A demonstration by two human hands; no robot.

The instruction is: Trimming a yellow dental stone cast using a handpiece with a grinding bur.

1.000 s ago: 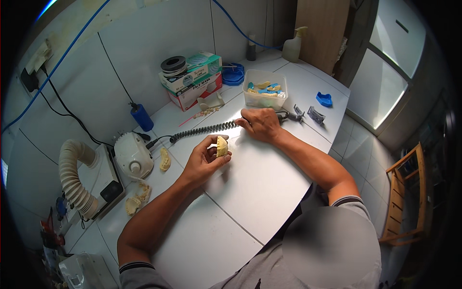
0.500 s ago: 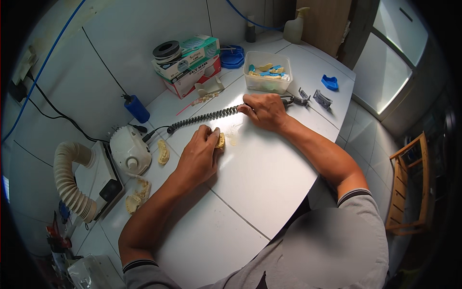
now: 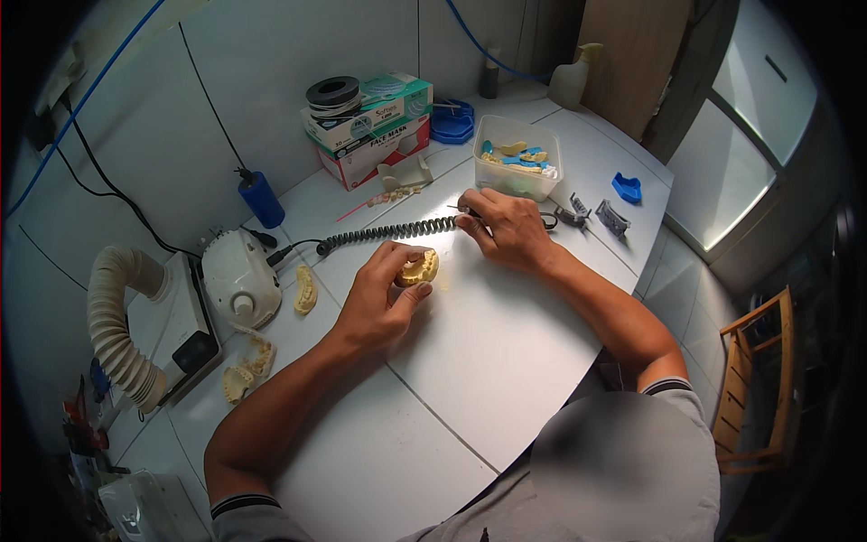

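My left hand (image 3: 379, 294) grips a yellow plaster dental model (image 3: 419, 268) between thumb and fingers, with its toothed curve facing up and right. Up and to the right of it, my right hand (image 3: 508, 226) is closed around a rotary handpiece (image 3: 463, 210). Only the handpiece's thin tip and dark front show, pointing left toward the model but apart from it; the fingers cover the rest. A coiled black cord (image 3: 388, 233) runs from behind the right hand to the white control unit (image 3: 240, 280) on the left. Some pale dust lies on the table beside the model.
More plaster models (image 3: 305, 290) lie by the control unit, near a white machine with a ribbed hose (image 3: 108, 316). At the back stand mask boxes (image 3: 379, 135), a clear tub (image 3: 518, 183) of pieces and a spray bottle (image 3: 571, 81). Grey trays (image 3: 613, 219) sit right.
The model has been turned and lifted in my left hand, so its toothed curve now shows. My right hand has rotated, and the handpiece tip has come into sight.
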